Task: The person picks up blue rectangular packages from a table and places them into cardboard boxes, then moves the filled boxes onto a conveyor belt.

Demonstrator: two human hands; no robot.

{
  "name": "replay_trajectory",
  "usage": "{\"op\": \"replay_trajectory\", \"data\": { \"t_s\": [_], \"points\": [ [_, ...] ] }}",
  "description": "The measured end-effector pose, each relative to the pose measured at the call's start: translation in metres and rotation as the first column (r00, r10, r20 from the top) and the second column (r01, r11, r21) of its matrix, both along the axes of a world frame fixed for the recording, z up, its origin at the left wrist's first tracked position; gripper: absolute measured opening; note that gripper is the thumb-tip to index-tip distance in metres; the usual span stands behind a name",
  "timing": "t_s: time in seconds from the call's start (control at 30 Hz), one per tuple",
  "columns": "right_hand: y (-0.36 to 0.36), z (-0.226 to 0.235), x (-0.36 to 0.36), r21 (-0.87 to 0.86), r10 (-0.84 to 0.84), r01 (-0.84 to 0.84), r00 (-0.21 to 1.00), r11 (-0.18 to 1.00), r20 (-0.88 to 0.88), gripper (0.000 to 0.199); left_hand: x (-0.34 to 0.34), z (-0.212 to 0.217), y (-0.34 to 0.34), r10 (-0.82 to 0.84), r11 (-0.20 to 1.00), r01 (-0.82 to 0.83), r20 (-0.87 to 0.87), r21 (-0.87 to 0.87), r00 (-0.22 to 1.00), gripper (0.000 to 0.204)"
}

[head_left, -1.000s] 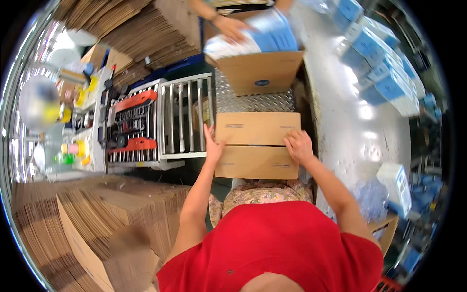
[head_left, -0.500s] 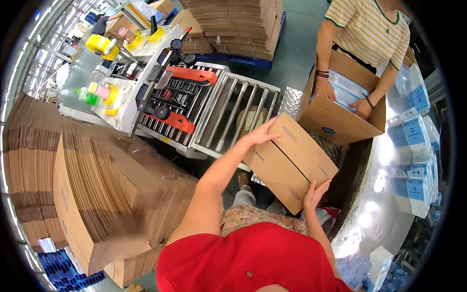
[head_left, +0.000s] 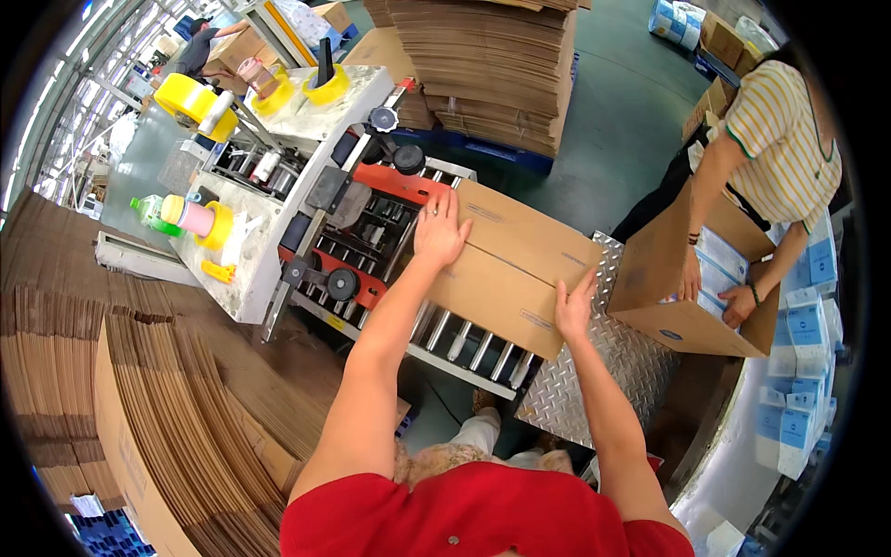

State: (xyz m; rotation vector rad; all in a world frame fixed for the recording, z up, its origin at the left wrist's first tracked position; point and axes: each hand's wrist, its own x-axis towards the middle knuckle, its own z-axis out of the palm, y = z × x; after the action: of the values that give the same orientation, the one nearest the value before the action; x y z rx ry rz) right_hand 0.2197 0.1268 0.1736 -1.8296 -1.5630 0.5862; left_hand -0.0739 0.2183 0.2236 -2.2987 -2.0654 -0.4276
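A closed brown carton [head_left: 512,263] with a seam across its top lies over the roller conveyor [head_left: 461,345]. At its left end, my left hand [head_left: 442,230] presses with long, straight fingers; a ring shows on one. My right hand [head_left: 575,306] bears on the opposite end, fingertips along the edge, its thumb hidden or hard to make out. Between them the two hands hold the carton. Just beyond my left hand is the red-railed carton-taping machine [head_left: 399,178], with black knobs [head_left: 343,283] on its frame.
Right, a co-worker in a striped shirt has both hands in an open carton [head_left: 682,320] of blue-white packs. A diamond-pattern metal plate [head_left: 603,371] lies between. Stacked flat cardboard stands left [head_left: 195,408] and at the back [head_left: 492,84]. Tape rolls [head_left: 190,100] top the machine.
The carton has moved left and away from me, from in front of my body onto the rollers, with both hands on it. The co-worker's open carton appears lower and further right.
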Motion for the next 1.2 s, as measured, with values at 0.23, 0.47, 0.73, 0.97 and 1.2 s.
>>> {"op": "replay_trajectory", "data": {
  "t_s": [0.23,0.47,0.73,0.97,1.2],
  "points": [
    [0.033,0.016,-0.112,-0.016,0.109,-0.109,0.994,0.994,0.011,0.079,-0.029,-0.006,-0.021,-0.041,0.999,0.041,-0.077,0.005,0.996,0.071],
    [0.056,0.012,-0.182,0.104,0.066,-0.069,0.997,0.992,0.036,0.074,-0.036,-0.018,-0.013,0.007,1.0,-0.006,0.013,-0.029,1.0,0.068],
    [0.039,0.038,-0.131,0.303,0.536,-0.465,0.816,0.832,-0.218,0.029,-0.039,-0.009,-0.063,0.049,0.994,-0.081,0.353,0.075,0.934,0.066],
    [-0.117,-0.029,0.11,-0.16,0.182,-0.219,0.959,0.962,-0.219,0.022,-0.1,-0.02,-0.207,0.266,0.899,-0.171,-0.192,0.404,0.945,0.089],
    [-0.225,0.009,0.244,-0.413,-0.346,0.197,0.88,0.889,-0.325,0.019,0.108,0.153,-0.293,-0.113,0.951,0.1,0.029,0.293,0.993,0.08]
  ]
}}
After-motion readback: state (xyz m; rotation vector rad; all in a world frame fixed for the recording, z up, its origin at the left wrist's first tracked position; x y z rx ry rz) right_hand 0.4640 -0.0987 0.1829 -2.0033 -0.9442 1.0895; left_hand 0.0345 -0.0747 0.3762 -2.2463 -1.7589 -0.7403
